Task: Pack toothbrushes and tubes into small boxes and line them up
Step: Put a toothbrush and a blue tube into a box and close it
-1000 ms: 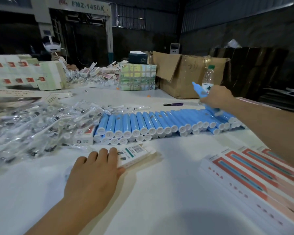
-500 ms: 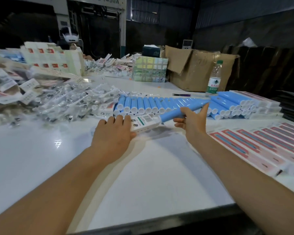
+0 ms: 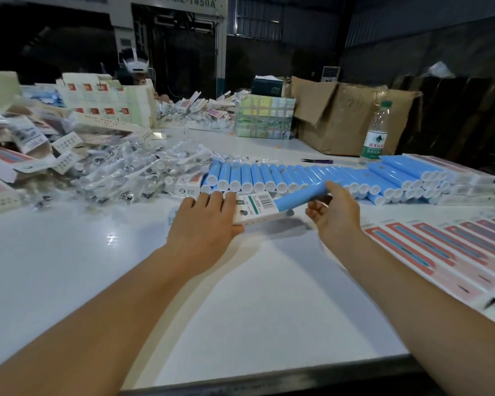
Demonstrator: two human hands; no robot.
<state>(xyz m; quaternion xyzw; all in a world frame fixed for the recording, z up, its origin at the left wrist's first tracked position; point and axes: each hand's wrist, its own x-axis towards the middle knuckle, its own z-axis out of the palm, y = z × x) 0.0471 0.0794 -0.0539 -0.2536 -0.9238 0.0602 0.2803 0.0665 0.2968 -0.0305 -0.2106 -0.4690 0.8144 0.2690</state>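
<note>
My left hand (image 3: 205, 218) lies on a small white box (image 3: 257, 208) with a barcode, fingers over its top and thumb under its near edge, holding it on the white table (image 3: 240, 295). My right hand (image 3: 336, 214) grips a blue tube (image 3: 300, 195) and points its end into the box's open end. Behind them lies a long row of blue tubes (image 3: 297, 177) with white caps. A heap of toothbrushes in clear wrappers (image 3: 120, 172) sits at the left.
Packed red-and-blue boxes (image 3: 446, 252) lie side by side at the right. A water bottle (image 3: 375, 132) and a brown carton (image 3: 349, 118) stand at the back right. Flat box blanks (image 3: 17, 155) are piled at the far left. A person's headset (image 3: 135, 65) shows beyond the table.
My right hand lifted one blue tube from the row at the right and brought it left to the open end of the box. My left hand stayed on the box.
</note>
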